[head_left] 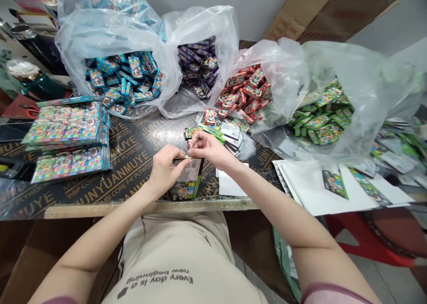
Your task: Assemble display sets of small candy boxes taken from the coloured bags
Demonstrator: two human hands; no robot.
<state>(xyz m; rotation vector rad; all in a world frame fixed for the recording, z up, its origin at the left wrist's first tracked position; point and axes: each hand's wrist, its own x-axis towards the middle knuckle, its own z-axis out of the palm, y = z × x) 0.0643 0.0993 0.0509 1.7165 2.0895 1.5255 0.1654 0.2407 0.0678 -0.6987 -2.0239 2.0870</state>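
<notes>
Close to the table's front edge is a black and green printed packet [186, 186] with a greyish panel. At its top edge my left hand [167, 164] is closed, thumb and fingers pinching the rim. My right hand [208, 149] meets it there, its thumb and forefinger pressed together at the same edge. Whether a separate small piece lies between the fingertips is too small to tell. Just beyond my right hand lies a loose pile of printed cards [230, 132], with a small red packet [210, 116] on top. A white sheet [231, 184] lies partly under my right forearm.
Clear plastic bags hold small blue packets [128, 77], purple packets [198, 66], red packets [248, 90] and green packets [323, 115]. Stacked multicoloured packs [68, 137] lie on the left. White sheets [310, 186] are on the right. A cardboard box [320, 12] stands behind.
</notes>
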